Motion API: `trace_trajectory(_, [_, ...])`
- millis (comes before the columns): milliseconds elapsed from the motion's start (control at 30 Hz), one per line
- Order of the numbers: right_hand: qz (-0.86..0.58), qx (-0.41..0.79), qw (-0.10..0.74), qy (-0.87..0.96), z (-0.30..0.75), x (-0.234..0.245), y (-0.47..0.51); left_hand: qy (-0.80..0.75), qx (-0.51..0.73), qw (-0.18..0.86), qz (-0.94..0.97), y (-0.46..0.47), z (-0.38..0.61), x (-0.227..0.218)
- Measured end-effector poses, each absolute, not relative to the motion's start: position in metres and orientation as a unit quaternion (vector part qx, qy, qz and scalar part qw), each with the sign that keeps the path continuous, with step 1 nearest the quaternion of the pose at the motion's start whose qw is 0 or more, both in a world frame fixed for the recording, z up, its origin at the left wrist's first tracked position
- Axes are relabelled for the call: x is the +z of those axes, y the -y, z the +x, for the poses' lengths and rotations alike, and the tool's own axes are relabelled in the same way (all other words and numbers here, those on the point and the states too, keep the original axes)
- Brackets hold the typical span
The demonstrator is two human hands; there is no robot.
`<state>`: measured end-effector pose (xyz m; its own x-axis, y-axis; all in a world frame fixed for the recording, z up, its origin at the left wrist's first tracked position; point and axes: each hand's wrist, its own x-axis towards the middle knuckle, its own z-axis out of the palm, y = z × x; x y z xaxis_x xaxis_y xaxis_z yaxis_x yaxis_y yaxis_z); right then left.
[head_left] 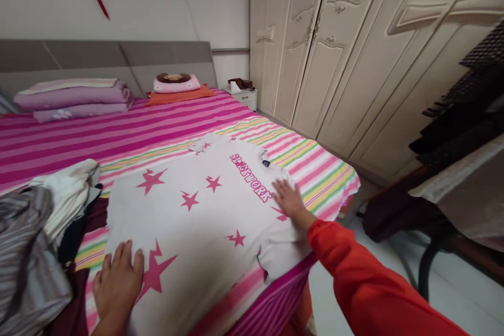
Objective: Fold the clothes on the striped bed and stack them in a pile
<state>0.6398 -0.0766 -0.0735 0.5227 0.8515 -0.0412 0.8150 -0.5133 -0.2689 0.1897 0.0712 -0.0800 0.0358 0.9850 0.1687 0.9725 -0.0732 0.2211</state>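
Well, my right arm (366, 278), in its red sleeve, reaches out from the lower right, the elbow well away from the shirt (208, 226) and the wrist low over it. My right hand (289, 200) lies palm down at the shirt's near shoulder, fingers slightly fanned and pointing away from me. It grasps nothing; the palm just rests on the cloth. My left hand (120, 281) is also palm down, at the shirt's hem end, the wrist bare and the fingers lightly bent and pointing ahead. That one clutches nothing either: its fingers lie over the cloth by the hem.

As for the shirt, it is spread on the striped bed (321, 168), printed side up, directly under both my hands. Its collar (265, 157) is just beyond my right fingers, with a dark label showing inside. The pink lettering (252, 178) runs across the chest, its last letters close beside those fingers, and the near sleeve (281, 252) is on my side of that hand. By my left fingers is the big pink star (155, 273); smaller ones dot the shirt between my two hands.

Left of the shirt, just past its hem, sits a loose heap of clothes (66, 194). Well beyond the shirt are folded quilts (74, 97) and a pillow (189, 84) on an orange cloth (179, 97), and to its right stands the wardrobe (342, 68)
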Motion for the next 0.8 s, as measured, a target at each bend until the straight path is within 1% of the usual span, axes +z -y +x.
trace_trajectory(67, [-0.900, 0.076, 0.110, 0.415, 0.682, -0.063, 0.106, -0.673, 0.145, 0.023, 0.725, -0.062, 0.182, -0.081])
trace_trajectory(133, [-0.917, 0.074, 0.115, 0.374, 0.701, -0.057, 0.133, -0.675, 0.154, 0.019, 0.721, -0.049, 0.176, -0.082])
trace_trajectory(200, [-0.927, 0.067, 0.123, 0.347, 0.691, -0.058, 0.151, -0.699, 0.161, 0.022, 0.697, -0.031, 0.178, -0.084])
trace_trajectory(267, [-0.929, 0.052, 0.133, 0.342, 0.654, -0.065, 0.155, -0.716, 0.166, 0.029, 0.677, -0.009, 0.196, -0.084])
trace_trajectory(333, [-0.909, 0.042, 0.156, 0.384, 0.598, -0.074, 0.150, -0.690, 0.171, 0.040, 0.702, 0.016, 0.234, -0.084])
trace_trajectory(400, [-0.843, 0.046, 0.217, 0.490, 0.537, -0.081, 0.138, -0.606, 0.169, 0.057, 0.775, 0.039, 0.283, -0.086])
trace_trajectory(433, [-0.808, 0.055, 0.230, 0.539, 0.512, -0.085, 0.132, -0.556, 0.161, 0.067, 0.813, 0.049, 0.307, -0.087])
trace_trajectory(533, [-0.746, 0.076, 0.220, 0.623, 0.480, -0.092, 0.119, -0.448, 0.130, 0.073, 0.881, 0.063, 0.349, -0.094])
trace_trajectory(600, [-0.753, 0.084, 0.187, 0.625, 0.500, -0.097, 0.122, -0.438, 0.116, 0.056, 0.890, 0.057, 0.340, -0.097])
trace_trajectory(700, [-0.815, 0.064, 0.157, 0.554, 0.568, -0.104, 0.145, -0.497, 0.120, 0.014, 0.859, 0.038, 0.277, -0.098])
trace_trajectory(767, [-0.856, 0.054, 0.186, 0.480, 0.614, -0.109, 0.167, -0.569, 0.138, -0.011, 0.810, 0.031, 0.222, -0.098])
trace_trajectory(800, [-0.863, 0.063, 0.232, 0.445, 0.633, -0.112, 0.177, -0.600, 0.149, -0.019, 0.786, 0.031, 0.196, -0.098])
